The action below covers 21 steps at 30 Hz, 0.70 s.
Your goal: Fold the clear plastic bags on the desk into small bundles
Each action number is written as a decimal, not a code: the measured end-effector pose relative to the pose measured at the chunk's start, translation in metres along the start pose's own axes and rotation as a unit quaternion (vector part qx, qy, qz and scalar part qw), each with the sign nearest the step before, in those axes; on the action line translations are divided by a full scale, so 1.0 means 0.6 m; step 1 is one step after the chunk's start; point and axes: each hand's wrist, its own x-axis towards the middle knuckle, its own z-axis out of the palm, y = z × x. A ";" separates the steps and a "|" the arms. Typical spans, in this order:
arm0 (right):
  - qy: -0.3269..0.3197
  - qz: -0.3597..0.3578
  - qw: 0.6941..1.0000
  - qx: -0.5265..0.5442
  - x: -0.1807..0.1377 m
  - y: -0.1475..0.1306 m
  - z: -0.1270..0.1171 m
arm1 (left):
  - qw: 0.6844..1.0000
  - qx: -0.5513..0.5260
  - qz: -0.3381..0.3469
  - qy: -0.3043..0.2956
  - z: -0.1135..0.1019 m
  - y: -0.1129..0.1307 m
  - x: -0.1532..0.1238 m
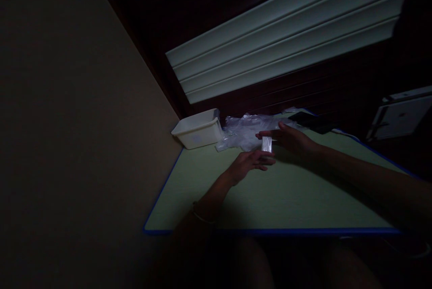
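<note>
A small, shiny, whitish packet (266, 144), seemingly wrapped in clear plastic, is held up between my two hands over the table. My left hand (249, 164) grips its lower end, the fingers bent toward the right. At the upper end, the fingers of my right hand (294, 140) pinch it, with the thumb raised. Just behind the packet lies a loose heap of clear plastic bags (241, 129). The dim light hides what is inside the packet.
The pale green table (209, 194) has a blue edge. At its back left stands a white plastic bin (199, 131), close to the wall. A dark flat object (312, 122) lies at the back right. Beyond the table is dark wood with pale slats (286, 32).
</note>
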 end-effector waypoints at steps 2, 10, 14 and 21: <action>-0.013 0.011 1.000 0.000 0.000 0.009 -0.001 | 1.000 -0.003 0.010 0.012 -0.003 -0.004 0.002; -0.059 0.015 0.998 -0.018 -0.007 0.021 0.013 | 0.998 0.007 0.017 0.056 -0.007 -0.006 0.004; -0.062 0.022 0.997 -0.037 -0.010 0.018 0.017 | 0.998 0.017 0.004 0.056 -0.005 -0.003 0.003; -0.070 0.059 0.995 0.031 -0.006 0.024 0.008 | 1.000 0.020 0.009 0.013 -0.001 0.002 0.001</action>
